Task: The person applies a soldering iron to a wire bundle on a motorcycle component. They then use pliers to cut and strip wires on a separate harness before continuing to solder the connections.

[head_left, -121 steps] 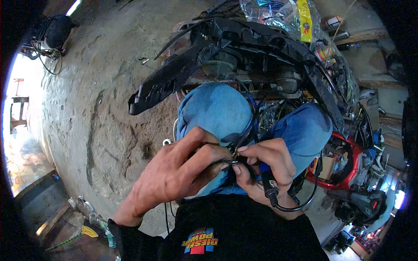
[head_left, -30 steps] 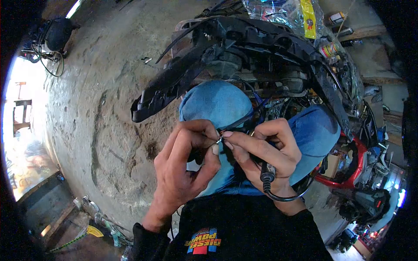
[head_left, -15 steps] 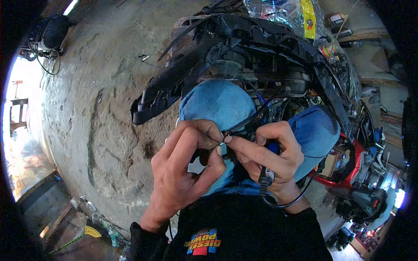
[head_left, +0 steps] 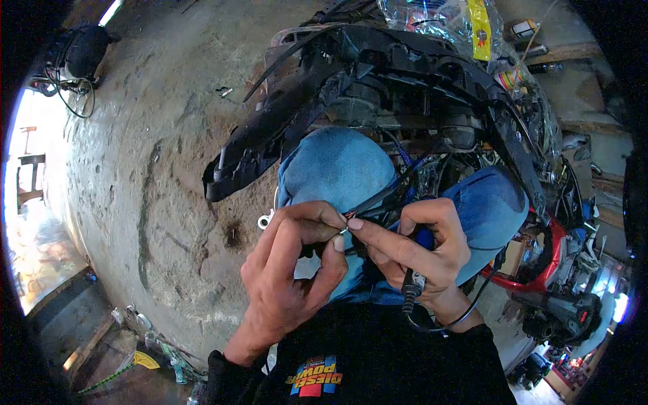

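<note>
Over my lap, my left hand [head_left: 290, 260] pinches a thin bare wire end [head_left: 345, 229] between thumb and forefinger. The wire comes from a dark cable [head_left: 381, 194] that runs up between my knees. My right hand [head_left: 422, 246] is closed around a corded tool with a blue handle [head_left: 424, 237] and a black ribbed cord guard [head_left: 411, 290]; its working end is hidden. The right forefinger and thumb meet at the wire, close beside the left fingertips. The tool's black cord [head_left: 445, 329] loops under my right wrist.
A large black plastic vehicle part [head_left: 250, 145] arches ahead of my knees [head_left: 337, 162]. Clear plastic packaging [head_left: 432, 17] lies behind it. A red body panel [head_left: 550, 253] and dark machine parts stand right. Stained concrete floor [head_left: 182, 189] spreads left, with a black machine [head_left: 84, 54] far off.
Both hands have dropped slightly in view, still together at the wire. The left fingers have shifted a little, and a small white ring shows beside the left hand.
</note>
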The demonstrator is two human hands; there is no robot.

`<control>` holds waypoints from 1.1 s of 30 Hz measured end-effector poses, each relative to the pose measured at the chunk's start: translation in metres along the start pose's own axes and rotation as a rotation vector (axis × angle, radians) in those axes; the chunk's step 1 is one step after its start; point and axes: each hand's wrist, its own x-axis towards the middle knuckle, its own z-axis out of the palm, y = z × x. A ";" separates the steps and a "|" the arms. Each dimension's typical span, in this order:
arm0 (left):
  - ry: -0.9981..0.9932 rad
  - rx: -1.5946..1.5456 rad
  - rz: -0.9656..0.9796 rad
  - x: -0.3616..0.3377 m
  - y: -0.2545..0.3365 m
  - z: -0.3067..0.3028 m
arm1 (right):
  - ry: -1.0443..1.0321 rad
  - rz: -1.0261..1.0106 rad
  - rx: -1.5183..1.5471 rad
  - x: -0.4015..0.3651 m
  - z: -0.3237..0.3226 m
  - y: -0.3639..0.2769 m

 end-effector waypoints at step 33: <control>0.017 0.095 -0.057 -0.008 0.021 0.007 | 0.410 0.129 0.440 -0.154 -0.102 0.012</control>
